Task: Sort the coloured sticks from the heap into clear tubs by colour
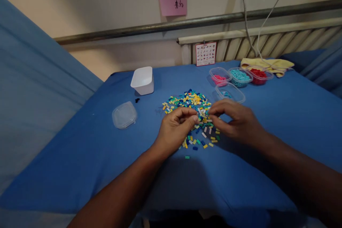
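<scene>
A heap of small coloured bricks (191, 103), yellow, green, blue and white, lies spread on the blue cloth of the table (93, 142). My left hand (175, 128) rests on the near side of the heap with its fingers curled in a loose fist; what it holds, if anything, is hidden. My right hand (236, 121) hovers over the heap's right edge, fingers bent and pinched together on small pieces I cannot make out. The fingertips of both hands nearly meet above the bricks.
A white tub (143, 80) and a clear lid (124, 114) sit left of the heap. Clear tubs hold pink (220, 77), turquoise (239, 76) and red (258, 74) pieces; another tub (230, 92) stands nearer. A yellow cloth (278, 65), cables and a radiator lie behind.
</scene>
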`<state>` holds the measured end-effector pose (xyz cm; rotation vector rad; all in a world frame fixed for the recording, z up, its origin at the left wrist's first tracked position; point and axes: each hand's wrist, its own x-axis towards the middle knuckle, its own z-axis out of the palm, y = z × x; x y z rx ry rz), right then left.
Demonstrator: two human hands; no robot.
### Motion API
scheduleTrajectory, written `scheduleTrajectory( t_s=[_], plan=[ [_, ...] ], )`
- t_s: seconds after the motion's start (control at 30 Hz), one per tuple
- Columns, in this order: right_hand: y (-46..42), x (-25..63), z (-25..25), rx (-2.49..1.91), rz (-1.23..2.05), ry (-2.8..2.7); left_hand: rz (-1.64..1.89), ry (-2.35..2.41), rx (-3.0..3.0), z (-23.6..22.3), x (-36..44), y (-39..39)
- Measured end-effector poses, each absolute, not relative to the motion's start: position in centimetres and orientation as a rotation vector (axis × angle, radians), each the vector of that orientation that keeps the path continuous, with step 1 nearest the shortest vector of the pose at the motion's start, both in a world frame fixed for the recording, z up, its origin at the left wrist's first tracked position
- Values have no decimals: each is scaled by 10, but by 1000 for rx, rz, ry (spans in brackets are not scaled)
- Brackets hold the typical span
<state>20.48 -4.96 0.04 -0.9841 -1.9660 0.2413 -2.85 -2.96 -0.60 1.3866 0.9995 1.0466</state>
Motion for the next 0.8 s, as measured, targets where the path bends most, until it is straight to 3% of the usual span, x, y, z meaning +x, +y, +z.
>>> scheduleTrajectory(
  t_s=[0.17,0.37,0.6,0.8],
  plan=[
    [-18,252,1,-1256,-91,-1893,1178,1137,1504,-3,-44,-16],
    [-9,265,-14,-1292,-153,-1964,1154,1182,1707,-9,-51,-10],
    [-36,214,-18,-1050,189,-2453,1055,1074,2183,-11,-50,-13],
    [-36,201,-18,-1038,107,-2649,1019,1260,2232,-5,-71,-1]
  ],
)
